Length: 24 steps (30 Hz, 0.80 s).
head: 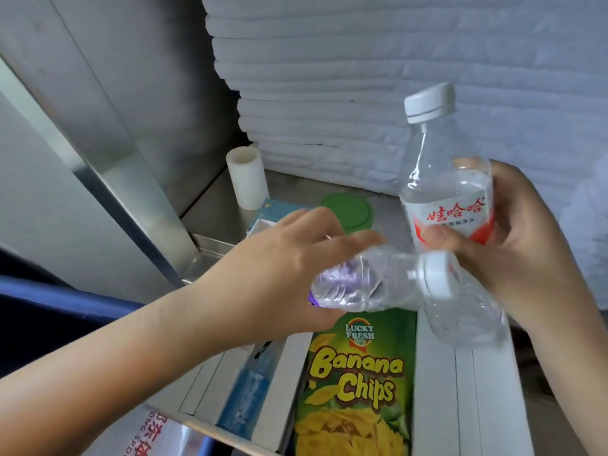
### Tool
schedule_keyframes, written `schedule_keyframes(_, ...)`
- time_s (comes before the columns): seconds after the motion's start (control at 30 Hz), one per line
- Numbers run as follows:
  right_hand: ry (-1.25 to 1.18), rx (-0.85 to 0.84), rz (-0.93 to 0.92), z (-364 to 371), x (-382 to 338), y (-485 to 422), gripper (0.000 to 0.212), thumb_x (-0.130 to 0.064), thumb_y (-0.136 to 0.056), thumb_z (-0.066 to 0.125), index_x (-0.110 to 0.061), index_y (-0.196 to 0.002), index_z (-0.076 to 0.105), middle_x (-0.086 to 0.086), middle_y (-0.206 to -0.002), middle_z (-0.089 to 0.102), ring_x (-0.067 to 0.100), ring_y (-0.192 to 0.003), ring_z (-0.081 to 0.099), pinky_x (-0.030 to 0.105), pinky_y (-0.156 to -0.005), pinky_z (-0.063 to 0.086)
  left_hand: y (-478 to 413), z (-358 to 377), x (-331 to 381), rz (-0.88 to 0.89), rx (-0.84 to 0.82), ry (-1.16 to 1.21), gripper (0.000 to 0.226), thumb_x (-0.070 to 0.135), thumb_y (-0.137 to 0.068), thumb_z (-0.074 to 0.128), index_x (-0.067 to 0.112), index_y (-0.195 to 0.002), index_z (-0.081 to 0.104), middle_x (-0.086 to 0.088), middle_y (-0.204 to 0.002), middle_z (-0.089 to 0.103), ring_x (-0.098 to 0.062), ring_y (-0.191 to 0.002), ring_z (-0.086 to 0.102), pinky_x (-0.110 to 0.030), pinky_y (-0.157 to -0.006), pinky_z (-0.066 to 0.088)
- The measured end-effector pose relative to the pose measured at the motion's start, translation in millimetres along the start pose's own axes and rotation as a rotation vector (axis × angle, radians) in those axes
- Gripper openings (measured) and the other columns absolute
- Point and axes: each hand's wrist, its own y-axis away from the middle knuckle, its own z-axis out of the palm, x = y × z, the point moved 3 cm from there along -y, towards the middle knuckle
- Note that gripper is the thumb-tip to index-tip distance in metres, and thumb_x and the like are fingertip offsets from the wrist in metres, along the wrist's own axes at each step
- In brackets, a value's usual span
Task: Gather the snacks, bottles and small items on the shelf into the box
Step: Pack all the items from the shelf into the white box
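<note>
Hands: left hand (279,268) grips crumpled bottle (362,284), likely light, yielding; right hand (529,255) clasps labelled bottle (447,199) mid-body, likely heavier, slick.

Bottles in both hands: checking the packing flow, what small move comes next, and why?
Probably lower the crumpled bottle in the left hand beside the banana chips bag: both hands are full, the right hand holding the red-label bottle, and a green lid lies behind.

Storeroom with stock shelving. A bare steel shelf (210,222) lay beyond the left hand (279,274), with a steel side wall (148,77) further left. A folded white linen stack (329,93) rose behind the right hand (526,251), and packaged banana chips (358,383) lay below both.
</note>
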Motion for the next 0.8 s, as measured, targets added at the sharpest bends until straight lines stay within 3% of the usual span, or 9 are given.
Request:
schedule_keyframes(0.1,0.046,0.011,-0.001,-2.3,1.5,2.4,0.065,-0.068,-0.058,0.074,-0.049,-0.115,0.050,-0.019,-0.111,0.063,0.002,-0.100,0.063,0.015,-0.072,0.053,-3.4,14.0,2.4,0.077,-0.094,-0.170,0.070,0.034,-0.070,0.068,0.027,-0.136,0.044,0.000,-0.106,0.052,-0.012,-0.094,0.049,-0.026,-0.050,0.052)
schedule_keyframes(0.23,0.069,0.047,0.017,-6.5,4.8,4.4,0.072,-0.069,-0.056,0.074,-0.048,-0.119,0.047,-0.020,-0.113,0.062,0.001,-0.102,0.062,0.018,-0.075,0.053,-10.7,39.6,-7.9,0.092,-0.262,-0.282,0.074,0.032,-0.080,0.062,0.036,-0.139,0.018,0.003,-0.117,0.039,-0.013,-0.102,0.042,-0.022,-0.058,0.048)
schedule_keyframes(0.3,0.038,0.060,0.021,-8.0,4.8,4.6,0.068,-0.064,-0.057,0.076,-0.049,-0.117,0.048,-0.021,-0.111,0.062,0.001,-0.101,0.062,0.017,-0.074,0.054,-13.3,51.3,-12.9,0.084,-0.303,-0.266,0.073,0.032,-0.081,0.061,0.037,-0.137,0.014,0.003,-0.117,0.037,-0.013,-0.103,0.038,-0.025,-0.062,0.050)
schedule_keyframes(0.47,0.024,0.056,0.017,-8.5,3.5,6.3,0.060,-0.055,-0.061,0.076,-0.050,-0.114,0.049,-0.022,-0.110,0.062,0.000,-0.101,0.062,0.013,-0.070,0.052,-25.5,66.8,-19.9,0.111,-0.301,-0.303,0.079,0.036,-0.078,0.064,0.032,-0.140,0.016,0.002,-0.116,0.039,-0.015,-0.103,0.041,-0.025,-0.069,0.046)
schedule_keyframes(0.63,0.028,0.059,0.016,-9.3,2.6,8.1,0.066,-0.061,-0.059,0.076,-0.048,-0.117,0.047,-0.021,-0.111,0.062,0.002,-0.101,0.062,0.016,-0.072,0.053,-22.2,73.2,-21.0,0.177,-0.306,-0.331,0.081,0.042,-0.079,0.066,0.022,-0.141,0.018,-0.002,-0.127,0.039,-0.018,-0.109,0.045,-0.033,-0.081,0.052)
schedule_keyframes(0.8,0.045,0.060,0.033,-7.3,3.1,9.0,0.071,-0.065,-0.057,0.075,-0.047,-0.119,0.046,-0.021,-0.112,0.061,0.002,-0.102,0.061,0.019,-0.074,0.054,-15.0,78.1,-25.1,0.178,-0.315,-0.359,0.055,0.056,-0.084,0.054,0.018,-0.121,0.038,0.002,-0.117,0.041,-0.013,-0.100,0.042,-0.029,-0.073,0.050)
